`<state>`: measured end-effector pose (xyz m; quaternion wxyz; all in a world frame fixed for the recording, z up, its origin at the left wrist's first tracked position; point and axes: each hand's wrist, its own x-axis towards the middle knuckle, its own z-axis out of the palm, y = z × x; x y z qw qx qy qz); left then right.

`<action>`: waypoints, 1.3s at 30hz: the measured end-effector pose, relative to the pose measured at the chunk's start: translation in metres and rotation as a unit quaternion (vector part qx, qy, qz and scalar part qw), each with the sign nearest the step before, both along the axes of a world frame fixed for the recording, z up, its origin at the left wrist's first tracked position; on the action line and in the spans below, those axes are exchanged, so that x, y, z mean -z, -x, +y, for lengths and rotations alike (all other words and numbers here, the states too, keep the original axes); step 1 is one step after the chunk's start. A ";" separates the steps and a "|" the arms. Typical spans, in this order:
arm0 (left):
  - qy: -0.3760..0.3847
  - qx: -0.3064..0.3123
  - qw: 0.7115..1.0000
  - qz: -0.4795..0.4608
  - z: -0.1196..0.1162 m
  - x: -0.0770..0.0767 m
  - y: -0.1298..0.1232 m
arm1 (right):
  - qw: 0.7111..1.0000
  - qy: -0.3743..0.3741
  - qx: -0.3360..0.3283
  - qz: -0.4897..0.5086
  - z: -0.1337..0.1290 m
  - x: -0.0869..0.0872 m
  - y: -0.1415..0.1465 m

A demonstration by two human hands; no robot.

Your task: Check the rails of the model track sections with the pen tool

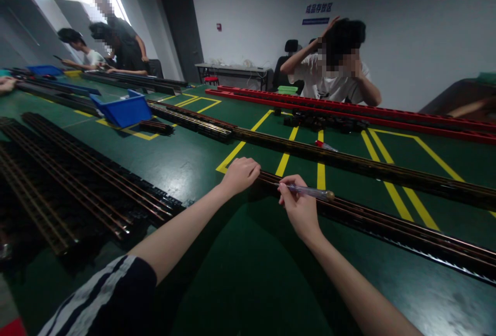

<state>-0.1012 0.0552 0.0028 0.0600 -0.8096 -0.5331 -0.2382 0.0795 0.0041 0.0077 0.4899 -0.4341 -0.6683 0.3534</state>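
Observation:
My left hand [242, 173] is closed over the near-left end of a long black rail [387, 225] with copper-coloured strips along it. Its fingertips are partly hidden behind the hand. In my right hand [300, 207] is a screwdriver [310, 192] with a clear handle, pinched between thumb and fingers. The screwdriver's shaft points left, low over the rail close to my left hand; whether its tip touches the rail I cannot tell. From under my right hand the rail runs on to the right edge of the view.
Several similar rails [89, 176] lie at left. Beyond my hands stretches another long rail [333, 155], with a red-handled tool [325, 146] beside it. A blue bin [122, 108], red beams [349, 108] and dark parts [321, 120] sit farther back. A person [335, 62] sits opposite.

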 end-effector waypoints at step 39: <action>-0.018 -0.001 0.999 0.028 0.000 0.001 0.000 | 1.000 -0.004 0.004 -0.026 0.002 -0.002 0.001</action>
